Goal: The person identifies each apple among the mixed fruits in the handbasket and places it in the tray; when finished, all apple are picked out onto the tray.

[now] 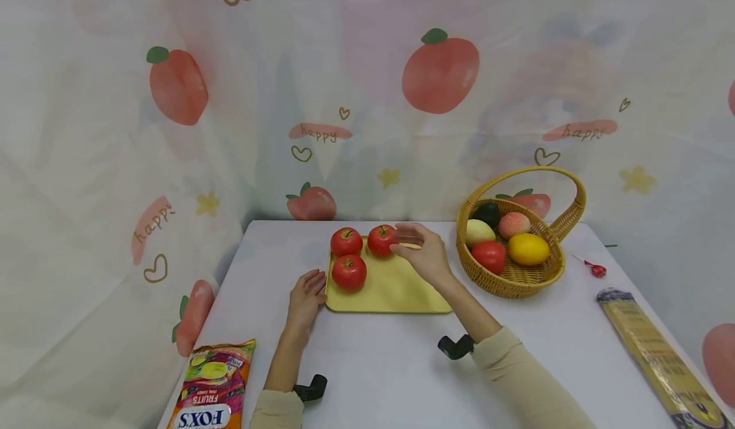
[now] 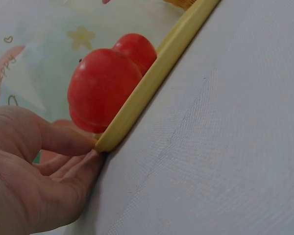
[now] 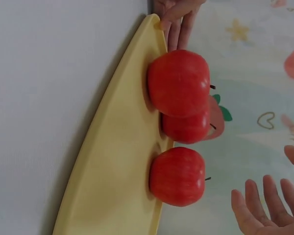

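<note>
A yellow tray (image 1: 396, 288) carries three red apples, one at front left (image 1: 349, 272), one at back left (image 1: 346, 242) and one farther right (image 1: 381, 240). At the tray's left edge, my left hand (image 1: 306, 301) pinches the rim near the front corner; thumb and fingertips (image 2: 90, 159) meet the rim in the left wrist view. My right hand (image 1: 423, 251) hovers over the back of the tray, just right of the right-hand apple. Its fingers are spread and relaxed, with nothing in them, and in the right wrist view a gap separates them from that apple (image 3: 177, 176).
A wicker basket (image 1: 505, 285) with a tall handle stands at back right, holding a lemon (image 1: 529, 249), a peach (image 1: 513, 225) and other produce. Beyond it lie a red lollipop (image 1: 597, 269) and a long noodle pack (image 1: 654, 352). A candy bag (image 1: 214, 384) lies front left.
</note>
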A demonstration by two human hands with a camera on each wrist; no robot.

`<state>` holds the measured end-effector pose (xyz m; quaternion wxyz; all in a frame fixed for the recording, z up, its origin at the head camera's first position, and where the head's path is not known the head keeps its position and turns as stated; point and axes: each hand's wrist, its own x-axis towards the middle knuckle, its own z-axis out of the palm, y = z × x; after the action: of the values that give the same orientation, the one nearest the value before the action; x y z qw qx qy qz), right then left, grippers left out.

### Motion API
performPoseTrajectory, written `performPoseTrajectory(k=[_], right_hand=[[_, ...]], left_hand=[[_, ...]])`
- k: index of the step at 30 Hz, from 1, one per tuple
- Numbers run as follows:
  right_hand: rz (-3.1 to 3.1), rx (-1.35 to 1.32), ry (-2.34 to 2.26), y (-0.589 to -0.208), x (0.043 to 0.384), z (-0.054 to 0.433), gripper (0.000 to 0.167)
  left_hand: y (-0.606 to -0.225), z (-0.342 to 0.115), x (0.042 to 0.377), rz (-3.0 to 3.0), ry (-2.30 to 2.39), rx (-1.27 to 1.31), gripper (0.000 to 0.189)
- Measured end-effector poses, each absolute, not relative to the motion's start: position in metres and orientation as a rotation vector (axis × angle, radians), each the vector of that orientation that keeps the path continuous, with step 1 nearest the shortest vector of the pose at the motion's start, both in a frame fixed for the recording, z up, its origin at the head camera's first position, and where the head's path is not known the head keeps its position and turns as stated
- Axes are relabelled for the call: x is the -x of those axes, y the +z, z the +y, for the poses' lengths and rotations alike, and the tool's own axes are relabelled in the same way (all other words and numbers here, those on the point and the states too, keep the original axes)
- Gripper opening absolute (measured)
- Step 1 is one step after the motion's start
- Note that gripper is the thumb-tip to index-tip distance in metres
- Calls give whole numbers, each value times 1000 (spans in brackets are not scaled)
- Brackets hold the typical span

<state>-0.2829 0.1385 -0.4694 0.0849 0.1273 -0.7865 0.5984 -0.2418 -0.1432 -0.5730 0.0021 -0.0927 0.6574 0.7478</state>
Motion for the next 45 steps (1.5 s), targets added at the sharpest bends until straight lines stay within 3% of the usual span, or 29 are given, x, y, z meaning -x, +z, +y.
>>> performPoseTrajectory(k=[25, 45], right_hand=[[-2554, -190, 1520, -426, 287, 220, 39], [-2893, -262, 1370, -392, 292, 281, 42]], left_hand=[[-573, -144, 241, 2045, 2354, 307, 68], [-572, -141, 241, 2061, 2337, 328, 67]])
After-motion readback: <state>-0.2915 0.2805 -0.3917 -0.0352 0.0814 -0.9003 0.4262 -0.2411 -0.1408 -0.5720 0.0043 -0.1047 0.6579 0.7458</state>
